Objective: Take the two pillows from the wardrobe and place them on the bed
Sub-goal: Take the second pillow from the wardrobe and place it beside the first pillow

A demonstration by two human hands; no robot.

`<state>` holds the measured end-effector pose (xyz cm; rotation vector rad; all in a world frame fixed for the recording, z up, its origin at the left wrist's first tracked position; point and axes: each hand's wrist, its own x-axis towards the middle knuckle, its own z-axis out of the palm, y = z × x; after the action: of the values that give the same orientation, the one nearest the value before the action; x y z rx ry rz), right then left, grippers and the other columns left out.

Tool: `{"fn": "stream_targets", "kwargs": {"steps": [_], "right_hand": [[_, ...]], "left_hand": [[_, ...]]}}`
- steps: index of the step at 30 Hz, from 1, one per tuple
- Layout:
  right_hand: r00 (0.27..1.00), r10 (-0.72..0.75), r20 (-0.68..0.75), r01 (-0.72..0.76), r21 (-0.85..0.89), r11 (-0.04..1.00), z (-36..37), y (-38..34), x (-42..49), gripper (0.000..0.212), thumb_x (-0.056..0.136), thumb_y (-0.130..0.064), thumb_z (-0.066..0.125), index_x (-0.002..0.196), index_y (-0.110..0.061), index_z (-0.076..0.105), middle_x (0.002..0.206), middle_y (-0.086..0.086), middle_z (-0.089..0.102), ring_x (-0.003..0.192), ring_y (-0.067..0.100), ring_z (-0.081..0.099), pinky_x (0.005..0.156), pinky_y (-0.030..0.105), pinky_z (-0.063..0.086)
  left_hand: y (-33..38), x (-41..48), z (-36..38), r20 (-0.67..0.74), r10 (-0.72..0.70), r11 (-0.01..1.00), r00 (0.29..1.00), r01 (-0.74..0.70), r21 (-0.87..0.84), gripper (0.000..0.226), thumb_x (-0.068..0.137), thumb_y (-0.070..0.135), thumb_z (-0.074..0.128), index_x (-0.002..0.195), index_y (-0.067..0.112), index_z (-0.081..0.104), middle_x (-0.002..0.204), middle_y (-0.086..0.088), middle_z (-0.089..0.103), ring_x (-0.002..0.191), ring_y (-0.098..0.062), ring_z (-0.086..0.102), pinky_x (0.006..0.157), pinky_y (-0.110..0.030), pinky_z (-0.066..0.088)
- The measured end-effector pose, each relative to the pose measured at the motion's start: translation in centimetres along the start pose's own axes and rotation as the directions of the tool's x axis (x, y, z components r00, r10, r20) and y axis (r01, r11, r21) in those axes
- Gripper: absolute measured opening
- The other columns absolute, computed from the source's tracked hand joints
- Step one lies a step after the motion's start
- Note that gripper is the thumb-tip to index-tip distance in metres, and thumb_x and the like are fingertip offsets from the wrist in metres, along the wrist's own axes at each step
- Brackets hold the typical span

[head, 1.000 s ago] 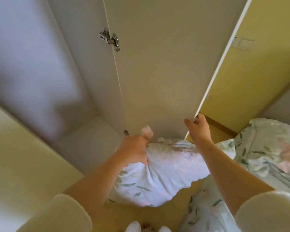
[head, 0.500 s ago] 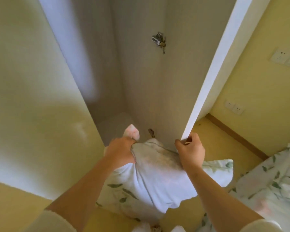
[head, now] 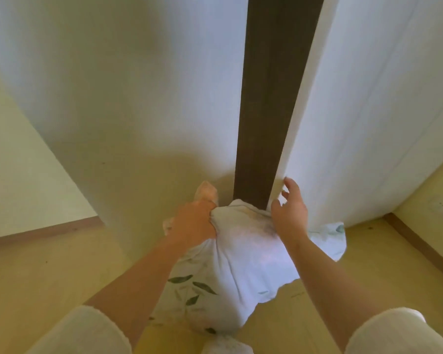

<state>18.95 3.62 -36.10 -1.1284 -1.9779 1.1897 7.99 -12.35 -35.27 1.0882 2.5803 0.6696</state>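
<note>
From the head camera, the white wardrobe filled the upper part of the view, its right-hand white door nearly closed, with a narrow dark gap showing between that door and the left panel. The left hand was just below the foot of the gap, its fingers clenched tight around a bunched corner of a white fabric pillow printed with green leaves. The pillow hung from that grip in front of the wardrobe, above the pale yellow wooden floor, its far corner reaching right, under the door's lower edge. The right hand hovered at the door's edge beside the gap, its fingers spread and loose, gripping nothing; whether the fingertips touched the door could not be told. Both forearms wore cream fleece sleeves at the bottom corners.
</note>
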Motion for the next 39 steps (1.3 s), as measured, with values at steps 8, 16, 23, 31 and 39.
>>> {"fn": "stream_targets", "kwargs": {"steps": [8,16,23,31,39], "right_hand": [[0.934,-0.181,0.307,0.227,-0.121,0.966,3.4,-5.0,3.1,0.067,0.083,0.005,0.047,0.140,-0.020,0.020,0.131,0.015,0.047,0.091,0.024,0.053,0.073,0.031,0.045],[0.861,-0.062,0.504,0.149,-0.134,0.980,5.1,-6.6,7.1,0.086,0.082,0.012,0.037,0.146,-0.031,-0.001,0.152,0.010,0.024,0.132,0.034,0.035,0.100,0.037,0.039],[0.829,-0.056,0.556,0.140,-0.110,0.984,6.0,-6.8,9.0,0.083,0.084,0.008,0.036,0.146,-0.035,0.000,0.142,0.016,0.036,0.096,0.022,0.040,0.079,0.034,0.040],[0.798,-0.348,0.492,0.348,0.094,0.933,7.0,-6.7,7.0,0.053,0.088,-0.038,0.052,0.138,-0.025,0.038,0.139,0.001,0.049,0.128,0.021,0.044,0.109,0.036,0.030],[0.287,-0.352,0.891,0.918,-0.151,0.368,12.2,-6.2,1.5,0.084,0.062,-0.067,0.063,0.133,-0.033,0.034,0.137,-0.004,0.047,0.127,0.023,0.040,0.109,0.052,0.016]], "left_hand": [[-2.6,0.1,-3.2,-0.180,-0.116,0.989,0.977,0.097,-0.109,0.024,0.068,0.011,0.068,0.092,0.014,0.068,0.088,-0.005,0.065,0.080,-0.026,0.058,0.066,-0.030,0.042],[-2.7,1.5,-4.2,-0.297,-0.257,0.959,0.920,0.206,-0.193,0.019,0.068,0.012,0.069,0.086,0.008,0.066,0.089,-0.013,0.065,0.082,-0.033,0.059,0.067,-0.034,0.043],[-2.6,1.4,-4.1,-0.368,-0.324,0.943,0.872,0.266,-0.201,0.027,0.065,0.011,0.071,0.091,0.009,0.068,0.094,-0.014,0.067,0.084,-0.033,0.059,0.071,-0.036,0.046],[-3.5,-0.4,-4.4,-0.366,-0.502,0.864,0.784,0.437,-0.249,0.026,0.060,0.015,0.073,0.085,0.013,0.065,0.080,-0.007,0.064,0.076,-0.024,0.053,0.057,-0.025,0.037],[-5.7,-6.9,-4.6,-0.435,-0.639,0.766,0.635,0.580,-0.279,0.027,0.059,0.015,0.075,0.085,0.009,0.067,0.057,0.009,0.049,0.061,-0.015,0.045,0.047,-0.017,0.029]]}}
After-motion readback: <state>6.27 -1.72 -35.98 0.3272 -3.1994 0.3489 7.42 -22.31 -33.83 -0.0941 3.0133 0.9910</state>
